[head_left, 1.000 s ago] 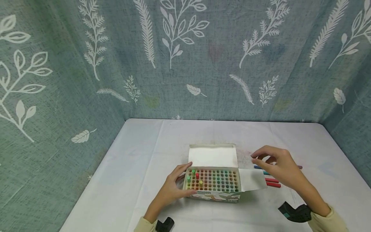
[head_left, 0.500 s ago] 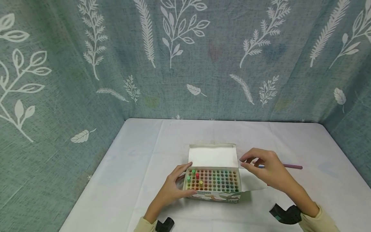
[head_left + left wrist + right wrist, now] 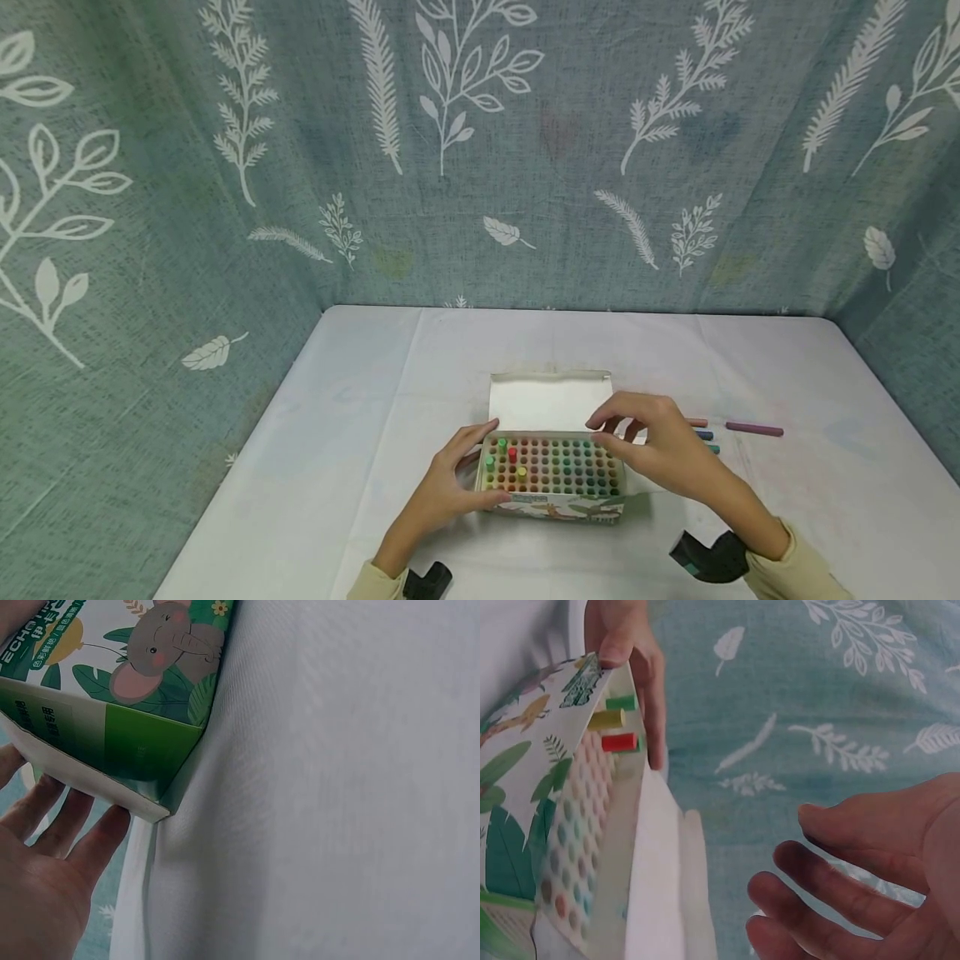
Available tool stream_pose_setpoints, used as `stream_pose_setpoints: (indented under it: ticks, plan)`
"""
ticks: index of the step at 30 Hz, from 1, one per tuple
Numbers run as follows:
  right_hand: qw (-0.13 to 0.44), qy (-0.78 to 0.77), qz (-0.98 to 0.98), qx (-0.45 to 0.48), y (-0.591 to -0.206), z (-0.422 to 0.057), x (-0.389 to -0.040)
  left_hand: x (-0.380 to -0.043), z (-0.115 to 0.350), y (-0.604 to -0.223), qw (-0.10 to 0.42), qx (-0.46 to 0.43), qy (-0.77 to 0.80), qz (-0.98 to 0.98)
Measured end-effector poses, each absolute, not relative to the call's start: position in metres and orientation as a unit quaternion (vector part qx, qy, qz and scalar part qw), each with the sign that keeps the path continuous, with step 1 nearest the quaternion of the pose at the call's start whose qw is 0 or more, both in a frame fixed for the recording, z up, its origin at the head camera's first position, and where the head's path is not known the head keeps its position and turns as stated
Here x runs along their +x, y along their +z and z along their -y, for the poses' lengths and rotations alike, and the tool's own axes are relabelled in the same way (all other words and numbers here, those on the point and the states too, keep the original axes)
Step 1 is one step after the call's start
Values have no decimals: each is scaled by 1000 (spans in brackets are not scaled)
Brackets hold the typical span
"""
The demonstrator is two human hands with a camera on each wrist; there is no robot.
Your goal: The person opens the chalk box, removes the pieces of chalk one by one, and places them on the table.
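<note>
My left hand (image 3: 442, 483) grips the left end of an open cardboard pen box (image 3: 570, 510), thumb along the front and fingers at the back corner. Its top holds a grid of round holes. A red pen (image 3: 620, 742), a yellow pen (image 3: 607, 719) and green ones stand in holes near the left end. An elephant is printed on the box side (image 3: 166, 641) in the left wrist view. Over the box's back right corner hovers my right hand (image 3: 660, 446), its fingers bent loosely; the right wrist view shows nothing between thumb and fingers.
The white lid (image 3: 551, 400) stands raised at the back of the box. Right of it on the white-covered table (image 3: 405, 358) lie a purple pen (image 3: 754, 429), a blue pen (image 3: 703, 434) and others partly behind my right hand. A leaf-patterned curtain (image 3: 555, 208) surrounds the table.
My right hand has moved left, from above the loose pens to over the back right corner of the box. The left hand stays on the box.
</note>
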State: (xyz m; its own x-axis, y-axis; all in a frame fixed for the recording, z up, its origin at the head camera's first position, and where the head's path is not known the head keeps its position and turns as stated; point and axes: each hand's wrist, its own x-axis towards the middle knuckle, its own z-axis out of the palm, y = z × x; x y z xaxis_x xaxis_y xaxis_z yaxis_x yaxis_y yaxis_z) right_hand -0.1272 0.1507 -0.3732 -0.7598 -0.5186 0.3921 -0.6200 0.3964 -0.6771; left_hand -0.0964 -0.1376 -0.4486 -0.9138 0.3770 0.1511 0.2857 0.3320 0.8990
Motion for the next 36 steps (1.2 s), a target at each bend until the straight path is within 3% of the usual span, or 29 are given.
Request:
stream_pose_setpoints:
  ticks: [10, 36]
  plan:
    - [14, 428, 830, 357, -377, -130, -125, -97, 138, -450, 40, 203, 541, -815]
    - [-39, 360, 829, 426, -405, -68, -125, -97, 141, -448, 56, 210, 552, -805]
